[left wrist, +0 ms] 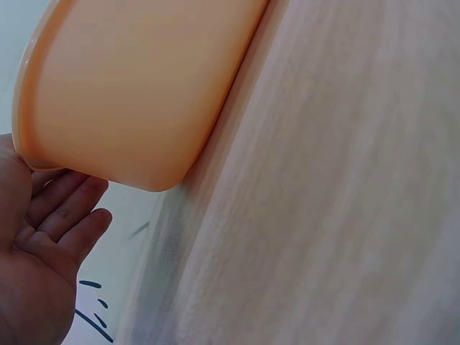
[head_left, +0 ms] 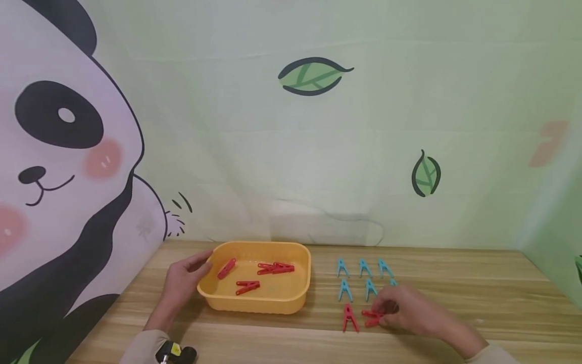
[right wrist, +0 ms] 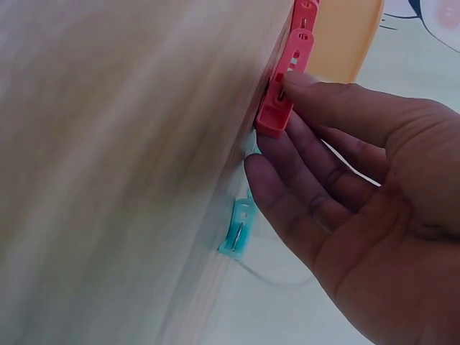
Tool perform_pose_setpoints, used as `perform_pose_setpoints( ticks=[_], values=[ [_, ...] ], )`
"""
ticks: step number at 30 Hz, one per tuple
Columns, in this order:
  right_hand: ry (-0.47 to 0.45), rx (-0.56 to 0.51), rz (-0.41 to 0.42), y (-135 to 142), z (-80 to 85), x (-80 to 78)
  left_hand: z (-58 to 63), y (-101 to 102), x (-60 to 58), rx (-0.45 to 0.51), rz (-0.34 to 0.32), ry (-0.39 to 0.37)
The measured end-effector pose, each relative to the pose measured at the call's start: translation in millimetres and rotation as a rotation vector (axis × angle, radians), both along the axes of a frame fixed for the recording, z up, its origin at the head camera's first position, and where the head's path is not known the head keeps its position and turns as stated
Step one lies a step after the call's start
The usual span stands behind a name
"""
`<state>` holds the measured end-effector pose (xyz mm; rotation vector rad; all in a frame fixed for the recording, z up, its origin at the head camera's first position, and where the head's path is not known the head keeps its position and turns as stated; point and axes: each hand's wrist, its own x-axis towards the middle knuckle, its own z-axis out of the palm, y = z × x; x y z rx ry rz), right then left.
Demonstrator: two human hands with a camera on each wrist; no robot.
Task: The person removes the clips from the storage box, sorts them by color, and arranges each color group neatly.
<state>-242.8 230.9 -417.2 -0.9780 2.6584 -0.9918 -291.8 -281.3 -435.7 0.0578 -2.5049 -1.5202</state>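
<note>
Right hand (head_left: 411,309) pinches a red peg (right wrist: 274,119) (forked plastic); left hand (head_left: 182,279) loosely touches the smooth, round-cornered tub (head_left: 254,305).

This looks like a small booth or screened-off corner, arranged like a simple filming set. Creased, pale green cloth (head_left: 218,101) hangs behind and along the right side, printed with a big cartoon panda (head_left: 59,167) and outlined leaves (head_left: 313,76). A wood-grain bench (head_left: 254,338) fills the space below. Whether a home, office or studio surrounds it cannot be told.
</note>
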Motion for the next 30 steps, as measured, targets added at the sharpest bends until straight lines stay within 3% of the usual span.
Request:
perform_pose_setpoints(
  ticks=[6,14,19,30],
  values=[
    [-0.018,-0.011,-0.036,-0.7,-0.7,0.6,-0.3,-0.8,-0.2,-0.002,-0.001,0.002],
    [0.061,0.082,-0.191,-6.4,-0.8,3.6,0.1,-0.9,-0.8,-0.004,-0.002,-0.008],
    [0.048,0.097,-0.268,-9.0,-1.7,5.6,1.7,-0.1,-0.4,-0.005,-0.003,-0.016],
    [-0.029,0.050,-0.250,-7.2,-2.9,3.9,2.4,-0.1,-0.1,0.001,-0.002,-0.028]
  ],
)
